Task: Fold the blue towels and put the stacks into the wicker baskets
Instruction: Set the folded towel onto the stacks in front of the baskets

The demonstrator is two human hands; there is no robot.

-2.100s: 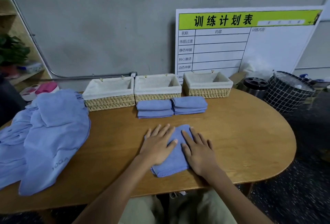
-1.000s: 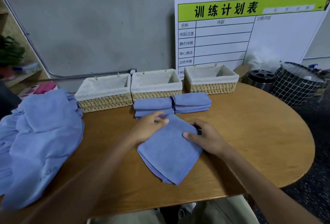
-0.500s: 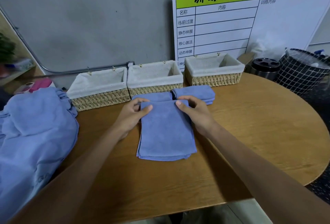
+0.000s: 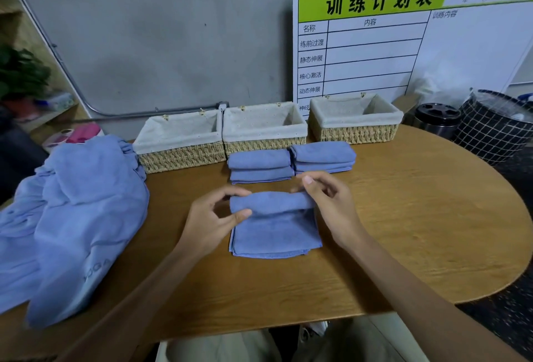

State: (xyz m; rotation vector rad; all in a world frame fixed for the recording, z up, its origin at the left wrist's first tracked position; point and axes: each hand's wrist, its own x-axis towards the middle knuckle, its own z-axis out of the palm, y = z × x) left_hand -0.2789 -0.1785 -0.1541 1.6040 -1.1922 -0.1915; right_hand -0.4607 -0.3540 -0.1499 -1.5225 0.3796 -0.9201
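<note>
The left hand (image 4: 215,219) and right hand (image 4: 331,206) are pinching the far edge of the blue towel (image 4: 275,232) between thumbs and fingers, lifting it into a roll. Beyond the fingers, two folded stacks (image 4: 291,164) are lying before three wicker baskets (image 4: 265,136) on the table (image 4: 418,217).

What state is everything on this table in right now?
Towel in hand: half folded, far edge being rolled toward the person.
Left hand: pinches the fold.
Right hand: pinches the fold.
Two folded stacks: on the table, not in baskets.
Three wicker baskets: empty.
Towel pile: unfolded.
</note>
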